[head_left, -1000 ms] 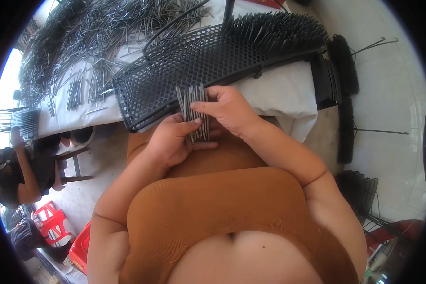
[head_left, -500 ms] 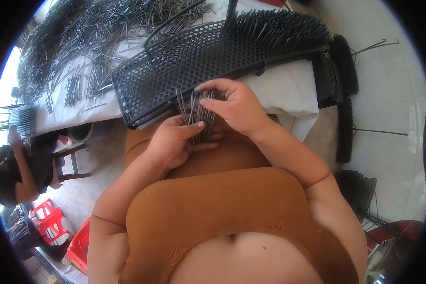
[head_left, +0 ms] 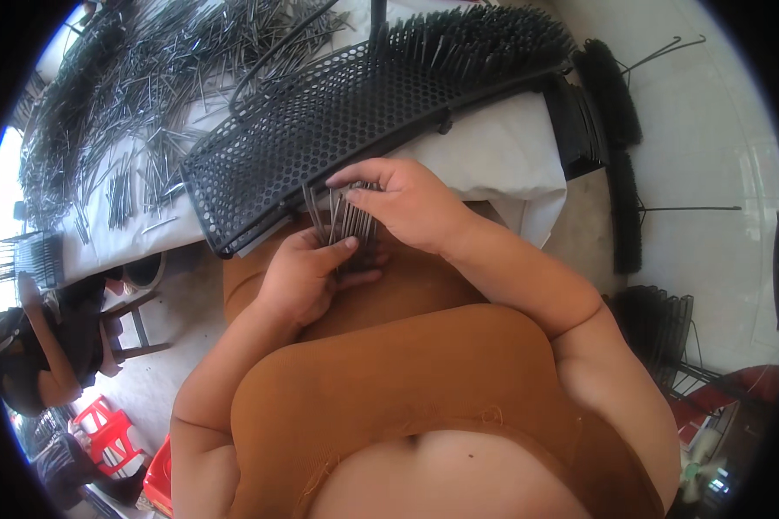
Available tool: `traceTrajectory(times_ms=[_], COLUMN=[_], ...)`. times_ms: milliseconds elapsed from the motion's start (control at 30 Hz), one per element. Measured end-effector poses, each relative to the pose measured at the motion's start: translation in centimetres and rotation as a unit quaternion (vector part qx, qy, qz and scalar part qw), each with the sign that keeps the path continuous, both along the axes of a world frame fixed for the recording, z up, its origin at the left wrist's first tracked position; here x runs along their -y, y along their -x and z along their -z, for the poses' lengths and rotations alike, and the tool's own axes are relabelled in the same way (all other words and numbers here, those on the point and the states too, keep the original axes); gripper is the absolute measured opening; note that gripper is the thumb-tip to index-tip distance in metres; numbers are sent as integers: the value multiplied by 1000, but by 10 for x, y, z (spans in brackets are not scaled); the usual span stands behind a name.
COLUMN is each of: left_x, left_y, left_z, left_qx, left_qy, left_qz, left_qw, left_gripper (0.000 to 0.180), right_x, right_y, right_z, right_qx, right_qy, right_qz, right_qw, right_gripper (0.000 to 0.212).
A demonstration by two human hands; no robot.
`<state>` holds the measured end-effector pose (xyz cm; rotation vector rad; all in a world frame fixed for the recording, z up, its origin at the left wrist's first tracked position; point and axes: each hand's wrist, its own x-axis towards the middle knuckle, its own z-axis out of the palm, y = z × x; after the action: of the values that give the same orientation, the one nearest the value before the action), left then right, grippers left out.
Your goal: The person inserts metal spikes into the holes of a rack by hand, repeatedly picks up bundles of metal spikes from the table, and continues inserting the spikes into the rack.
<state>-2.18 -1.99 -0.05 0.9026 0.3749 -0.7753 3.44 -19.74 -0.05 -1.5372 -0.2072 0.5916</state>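
Note:
My left hand (head_left: 296, 272) is closed round a small bundle of thin dark metal rods (head_left: 351, 227), held over my lap. Its thumb presses across the front of the bundle, and a few rods at the left lean apart from the others. My right hand (head_left: 417, 206) pinches at the upper ends of the rods between thumb and fingers. Just beyond both hands lies a long black panel with a mesh of holes (head_left: 277, 143). Dark bristle-like pieces (head_left: 485, 43) stand densely packed at its far right end.
A large heap of loose rods (head_left: 160, 82) covers the white-covered table (head_left: 485, 160) at the back left. Black brush-like racks (head_left: 627, 212) stand on the floor at the right. Another person (head_left: 48, 346) sits at the far left, near red plastic stools (head_left: 108, 437).
The whole view has shifted, so table and panel appear farther left. Both hands keep hold of the rods, with little change in their grip.

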Motion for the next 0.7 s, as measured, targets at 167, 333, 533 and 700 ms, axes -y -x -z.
traceTrajectory(times_ms=[167,333,533,700], left_x=[-3,-4,-2,1], left_y=[1,-2,-2,-4], left_z=[1,7,5,2], left_qx=[0,-12,-11,-19], left_qy=[-15,-5,-21,-24], left_qz=[-22,-21,-21,-21], left_qw=[1000,1000,999,999], left_gripper=[23,21,21,21], right_x=[36,90,106,102], right_y=[-25,-73,-83,-85], right_z=[-28,-40,-23,-20], right_qx=[-60,362,466,450], right_qy=[-110,-18,63,39], right_qz=[115,361,341,359], right_qw=[985,859,814,817], right_gripper=[20,19,21,17])
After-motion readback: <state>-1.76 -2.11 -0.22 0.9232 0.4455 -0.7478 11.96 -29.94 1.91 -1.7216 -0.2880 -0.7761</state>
